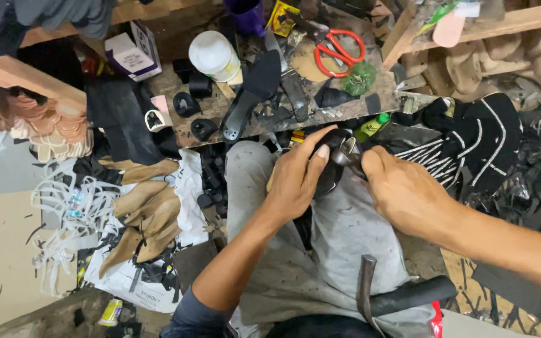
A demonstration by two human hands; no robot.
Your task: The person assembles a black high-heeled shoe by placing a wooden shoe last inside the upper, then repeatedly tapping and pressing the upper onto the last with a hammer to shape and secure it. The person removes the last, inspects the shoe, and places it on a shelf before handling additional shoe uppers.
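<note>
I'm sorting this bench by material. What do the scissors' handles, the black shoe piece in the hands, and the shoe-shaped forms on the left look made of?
Scissors: handles look like glossy orange-red plastic.
Black shoe piece: probably leather or a synthetic; smooth with a soft sheen.
Shoe-shaped forms: apparently bare wood, tan and matte.

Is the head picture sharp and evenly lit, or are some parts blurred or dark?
Head view: the left hand and right hand are sharp and well lit; the black shoe between them loses detail in shadow; the red scissors are clear; edges bend slightly from the wide lens.
</note>
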